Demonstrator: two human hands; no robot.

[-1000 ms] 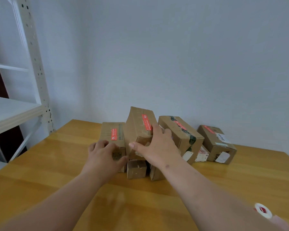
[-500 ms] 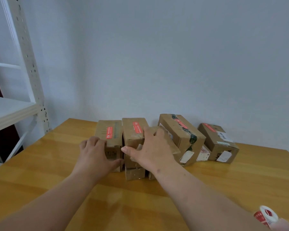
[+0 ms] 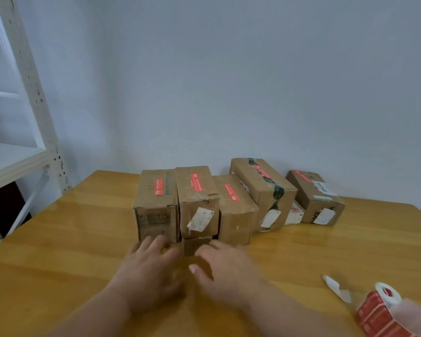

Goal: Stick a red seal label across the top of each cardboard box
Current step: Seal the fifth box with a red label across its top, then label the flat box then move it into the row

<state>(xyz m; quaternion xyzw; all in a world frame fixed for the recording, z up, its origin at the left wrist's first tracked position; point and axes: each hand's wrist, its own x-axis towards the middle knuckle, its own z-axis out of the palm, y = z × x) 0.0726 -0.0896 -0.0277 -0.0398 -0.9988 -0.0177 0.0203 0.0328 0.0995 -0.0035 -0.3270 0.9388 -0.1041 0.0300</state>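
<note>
A single head-worn camera looks forward and slightly down across a wooden table toward a plain wall. It sits close above the near edge, with a row of boxes mid-frame and a white shelf at left.

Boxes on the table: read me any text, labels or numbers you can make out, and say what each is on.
"BAHIA", partly cut off: far-right cardboard box, on its top label and again on its front.
Red seal labels: white print, too blurred to read.
White tag on the second box's front: unreadable.
Leftmost box front print: unreadable.
Roll of red labels: print too blurred.
</note>
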